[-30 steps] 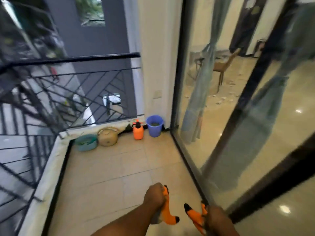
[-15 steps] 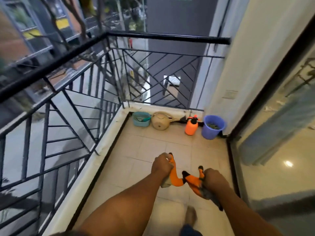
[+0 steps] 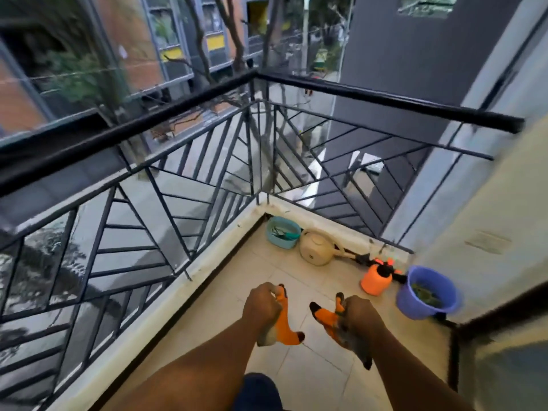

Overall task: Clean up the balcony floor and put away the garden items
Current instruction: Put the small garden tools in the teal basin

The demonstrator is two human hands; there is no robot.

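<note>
We are standing over the tiled balcony floor (image 3: 299,280), with the open railing (image 3: 166,185) close on our left: anything dropped could be slipping through its bars. At the far wall are sitting the purple bucket (image 3: 427,304), cream watering can (image 3: 315,250), teal tub (image 3: 281,240) and orange sprayer (image 3: 376,281). Our left hand (image 3: 261,304) is gripping one orange glove (image 3: 286,327), our right hand (image 3: 360,317) the other glove (image 3: 326,317); dangling fingers could be snagging.

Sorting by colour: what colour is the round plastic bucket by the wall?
Purple-blue plastic bucket; head view.
</note>
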